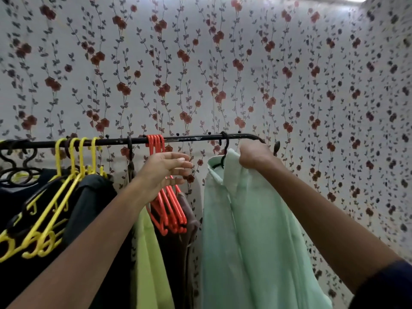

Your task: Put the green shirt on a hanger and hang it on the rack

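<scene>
A pale green shirt [249, 230] hangs on a black hanger [223, 152] whose hook sits over the black rack rail [189, 138], near the rail's right end, against a wall papered with red flowers and dark vines [200, 63]. The person's right hand [256, 156] is closed around a bunch of the shirt's fabric at the shoulder, just right of the hanger's neck and just under the rail. The left hand [166, 169] is apart from the shirt, to its left, with fingers loosely spread and holding nothing; it hovers in front of a cluster of orange hangers [169, 204] hooked on the rail. Whether its fingers touch those hangers cannot be told. The shirt's collar lies between the two hands, its body falling below the right forearm. Further left, yellow hangers [55, 208] carry dark garments [93, 208], and a lime-green garment [149, 264] and a brown one [189, 230] hang between the left arm and the shirt.
</scene>
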